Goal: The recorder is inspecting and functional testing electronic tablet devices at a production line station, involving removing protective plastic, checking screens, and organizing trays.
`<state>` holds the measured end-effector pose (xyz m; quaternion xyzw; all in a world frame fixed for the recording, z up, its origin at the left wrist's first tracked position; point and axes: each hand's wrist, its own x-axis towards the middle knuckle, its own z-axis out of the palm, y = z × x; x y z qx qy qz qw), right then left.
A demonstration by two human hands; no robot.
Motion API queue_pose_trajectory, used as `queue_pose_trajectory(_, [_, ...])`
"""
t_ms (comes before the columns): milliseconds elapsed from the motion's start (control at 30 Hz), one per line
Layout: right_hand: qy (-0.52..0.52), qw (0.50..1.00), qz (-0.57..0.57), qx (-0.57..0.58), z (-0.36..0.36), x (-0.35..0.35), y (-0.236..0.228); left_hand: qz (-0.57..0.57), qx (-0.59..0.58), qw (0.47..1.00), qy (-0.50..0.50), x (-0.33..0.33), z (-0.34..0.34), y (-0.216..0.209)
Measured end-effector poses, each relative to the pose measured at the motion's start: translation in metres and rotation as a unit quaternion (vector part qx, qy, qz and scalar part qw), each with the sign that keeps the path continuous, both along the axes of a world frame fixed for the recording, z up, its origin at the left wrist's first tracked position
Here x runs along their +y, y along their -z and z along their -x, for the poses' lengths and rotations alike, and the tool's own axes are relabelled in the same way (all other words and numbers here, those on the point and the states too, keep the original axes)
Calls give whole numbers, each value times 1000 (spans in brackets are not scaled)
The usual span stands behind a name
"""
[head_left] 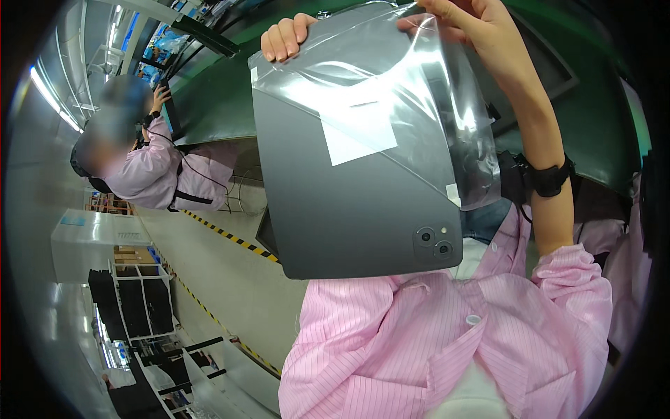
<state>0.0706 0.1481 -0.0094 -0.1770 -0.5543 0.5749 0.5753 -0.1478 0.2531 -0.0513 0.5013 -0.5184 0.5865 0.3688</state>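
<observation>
The left hand curls its fingers over the far edge of the tablet, holding on. The bent right arm reaches up; its hand pinches clear plastic. The tablet is above the pink shirt.

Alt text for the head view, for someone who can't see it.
Left hand grips the top edge of a dark grey tablet; right hand holds clear plastic film partly over its back. A pink-clad co-worker is at left.

Left of the left hand I see a green table and a co-worker; lower down that side, striped tape, a rack, boxes.
</observation>
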Motion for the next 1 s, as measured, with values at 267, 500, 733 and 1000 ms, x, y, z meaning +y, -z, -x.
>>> queue_pose_trajectory(267, [-7, 999, 41, -26, -3, 3, 7, -19, 27, 999, -11, 4, 1, 9])
queue_pose_trajectory(500, [30, 996, -27, -78, -4, 16, 23, 159, 28, 987, 26, -13, 10, 38])
queue_pose_trajectory(733, [62, 990, 18, -128, 0, 31, 46, 449, 84, 879, -135, -84, 3, 73])
queue_pose_trajectory(1000, [72, 988, 0, -140, 1, 30, 55, 504, 168, 659, -532, -95, 3, 87])
